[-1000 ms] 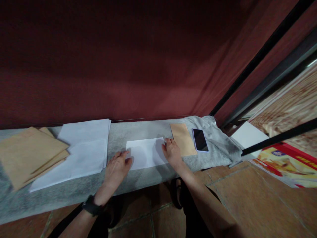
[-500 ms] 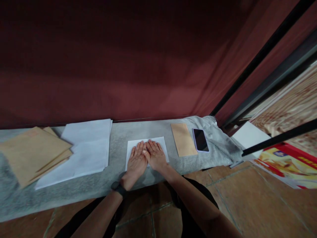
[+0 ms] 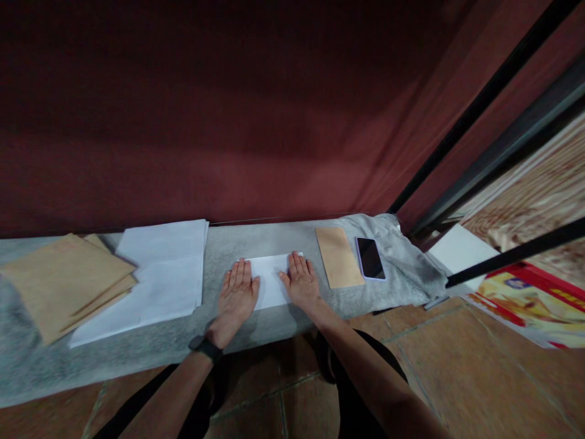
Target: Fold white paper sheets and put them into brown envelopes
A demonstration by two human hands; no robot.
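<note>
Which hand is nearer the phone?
Right. The right hand is on the white paper, one brown envelope away from the phone; the left hand is at the paper's far end.

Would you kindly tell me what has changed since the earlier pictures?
The hands came together mid-sheet, then parted: left hand leftward, right hand rightward, now flat towards opposite ends of the small white sheet. The sheet, phone and lone brown envelope stayed put.

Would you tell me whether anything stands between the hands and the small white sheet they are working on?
Nothing visible does: the left hand and the right hand lie flat on the white sheet, towards its two ends.
</note>
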